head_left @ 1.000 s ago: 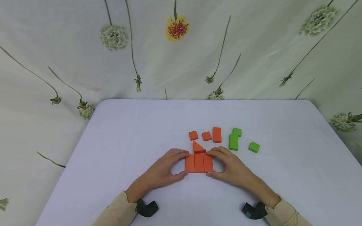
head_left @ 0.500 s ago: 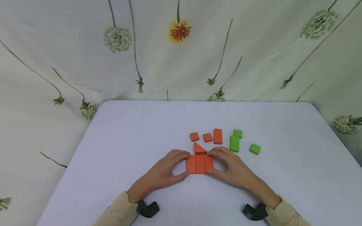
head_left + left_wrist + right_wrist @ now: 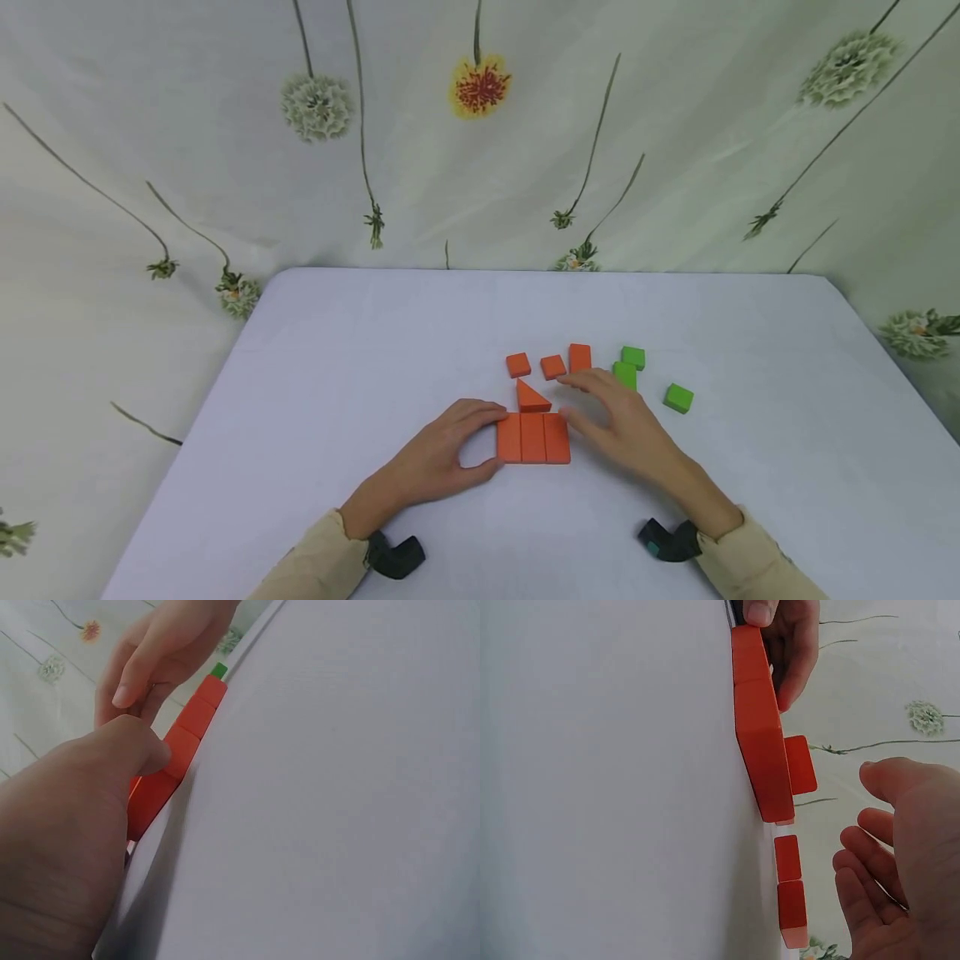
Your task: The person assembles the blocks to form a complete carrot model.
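On table (image 3: 360, 350) | left hand (image 3: 442, 450) pinches leftmost orange block (image 3: 508, 438) | right hand (image 3: 628, 429), fingers parted, part-hides green block (image 3: 626, 372)

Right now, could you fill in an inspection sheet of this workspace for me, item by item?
Surface: white tabletop, flat.
Job's things: three orange bars lie side by side; an orange triangular block is just behind them; two small orange blocks and another orange bar sit farther back.
Clutter: three loose green blocks, back and to the right, one partly hidden.
Hands: the left hand grips the left end of the row; the right hand holds nothing.
Cables: nothing seen.
Surroundings: flower-print backdrop; dark devices at both wrists.
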`<state>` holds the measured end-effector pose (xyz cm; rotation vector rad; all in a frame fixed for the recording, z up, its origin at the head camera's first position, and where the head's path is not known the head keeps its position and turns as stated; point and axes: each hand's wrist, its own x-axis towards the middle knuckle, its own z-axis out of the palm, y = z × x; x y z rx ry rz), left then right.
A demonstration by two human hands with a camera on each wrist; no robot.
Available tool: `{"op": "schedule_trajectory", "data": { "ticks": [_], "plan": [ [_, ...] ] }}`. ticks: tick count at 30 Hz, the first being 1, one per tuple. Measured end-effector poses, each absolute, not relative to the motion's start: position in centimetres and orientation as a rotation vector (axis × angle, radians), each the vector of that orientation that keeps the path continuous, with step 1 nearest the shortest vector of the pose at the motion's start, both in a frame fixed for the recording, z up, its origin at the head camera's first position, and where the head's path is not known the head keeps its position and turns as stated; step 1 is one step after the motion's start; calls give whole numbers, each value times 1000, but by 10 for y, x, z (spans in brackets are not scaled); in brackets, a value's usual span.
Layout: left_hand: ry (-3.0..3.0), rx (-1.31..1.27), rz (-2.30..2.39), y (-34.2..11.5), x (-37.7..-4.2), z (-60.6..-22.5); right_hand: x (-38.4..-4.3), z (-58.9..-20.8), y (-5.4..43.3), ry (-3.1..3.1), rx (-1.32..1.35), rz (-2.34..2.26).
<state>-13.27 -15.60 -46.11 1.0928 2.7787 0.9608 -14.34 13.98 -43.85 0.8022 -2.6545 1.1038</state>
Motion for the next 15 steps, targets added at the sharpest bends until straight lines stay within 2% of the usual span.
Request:
{"op": "schedule_trajectory", "data": {
  "ticks": [15],
  "plan": [
    [2779, 1115, 985, -155, -134, -463, -180, -428, 121, -2727, 793, 1044]
  ]
}}
